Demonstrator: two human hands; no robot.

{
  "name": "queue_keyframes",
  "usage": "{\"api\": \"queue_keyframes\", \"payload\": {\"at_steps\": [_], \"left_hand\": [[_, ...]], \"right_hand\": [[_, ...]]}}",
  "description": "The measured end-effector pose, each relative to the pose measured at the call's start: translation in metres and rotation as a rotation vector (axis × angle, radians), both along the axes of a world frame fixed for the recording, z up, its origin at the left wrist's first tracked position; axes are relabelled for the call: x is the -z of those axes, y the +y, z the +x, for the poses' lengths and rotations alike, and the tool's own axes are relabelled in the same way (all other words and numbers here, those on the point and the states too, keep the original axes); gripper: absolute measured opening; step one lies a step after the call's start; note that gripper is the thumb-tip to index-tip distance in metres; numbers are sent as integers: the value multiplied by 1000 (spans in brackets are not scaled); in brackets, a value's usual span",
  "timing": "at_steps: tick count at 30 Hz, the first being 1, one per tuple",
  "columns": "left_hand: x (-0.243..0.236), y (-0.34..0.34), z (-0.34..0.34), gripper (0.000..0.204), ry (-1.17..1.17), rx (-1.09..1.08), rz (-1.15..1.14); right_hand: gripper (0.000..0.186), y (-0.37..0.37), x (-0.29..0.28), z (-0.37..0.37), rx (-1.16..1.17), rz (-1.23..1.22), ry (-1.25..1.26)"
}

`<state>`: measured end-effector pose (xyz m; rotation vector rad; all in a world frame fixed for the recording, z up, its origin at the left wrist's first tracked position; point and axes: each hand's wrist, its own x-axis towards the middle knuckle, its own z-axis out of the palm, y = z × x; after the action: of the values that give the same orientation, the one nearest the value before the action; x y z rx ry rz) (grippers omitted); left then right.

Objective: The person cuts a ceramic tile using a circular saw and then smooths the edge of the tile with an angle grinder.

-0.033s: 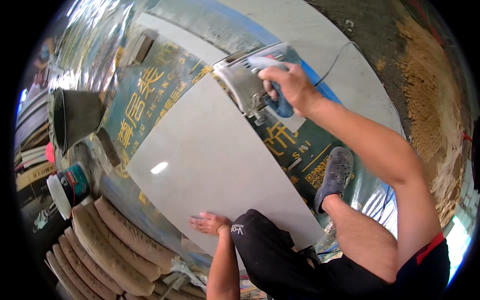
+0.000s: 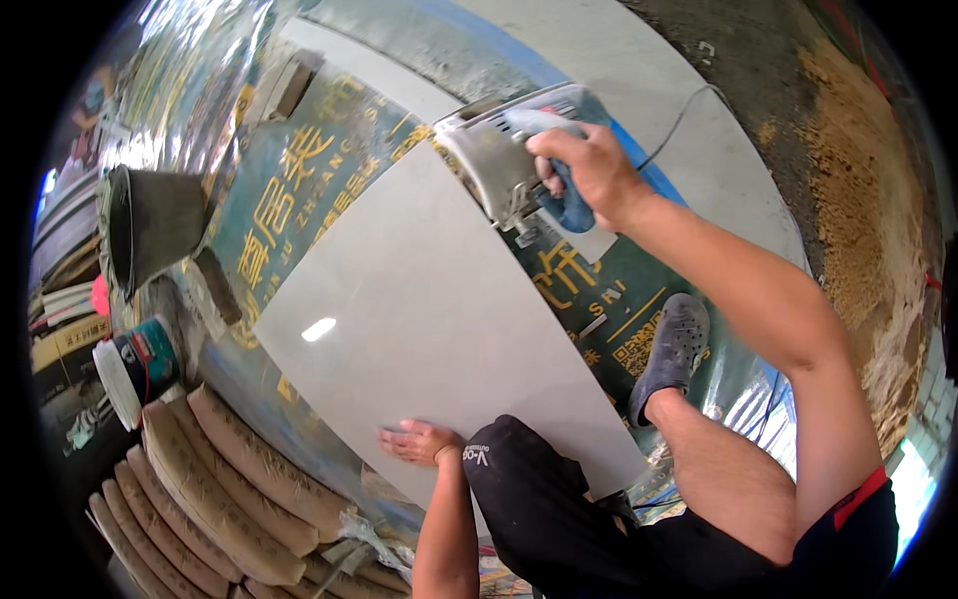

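Observation:
A large pale grey tile (image 2: 419, 290) lies at an angle on a green printed sheet. My right hand (image 2: 589, 170) is wrapped round the handle of a handheld power saw (image 2: 479, 160) with a metal guard, which sits at the tile's upper right edge; a cord runs off to the right. My left hand (image 2: 417, 442) lies flat on the tile's lower left part, fingers apart and slightly blurred, beside my bent knee (image 2: 499, 449). The saw's blade is hidden from view.
Several stacked sacks (image 2: 239, 459), a white-lidded bucket (image 2: 135, 369), a dark bucket (image 2: 150, 220) and a block (image 2: 279, 90) stand left. My clog-shod foot (image 2: 669, 349) rests right of the tile. Sand (image 2: 838, 170) lies at far right, another pale slab (image 2: 639, 70) at the top.
The picture has shifted very slightly. My right hand and the saw sit a touch further right in it; my left hand stays in place on the tile.

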<state>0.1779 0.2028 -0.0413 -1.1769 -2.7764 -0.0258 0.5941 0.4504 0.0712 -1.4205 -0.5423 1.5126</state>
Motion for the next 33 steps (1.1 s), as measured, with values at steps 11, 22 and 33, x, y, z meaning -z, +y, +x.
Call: {"api": "queue_keyframes", "payload": {"at_steps": [11, 22, 33], "left_hand": [[-12, 5, 8, 61, -22, -21, 2], [-17, 7, 9, 64, -83, -27, -9], [-10, 4, -2, 65, -43, -4, 33]], "right_hand": [[22, 2, -11, -8, -34, -34, 3], [29, -9, -24, -12, -108, -34, -78], [23, -32, -22, -14, -133, -111, -68]]}}
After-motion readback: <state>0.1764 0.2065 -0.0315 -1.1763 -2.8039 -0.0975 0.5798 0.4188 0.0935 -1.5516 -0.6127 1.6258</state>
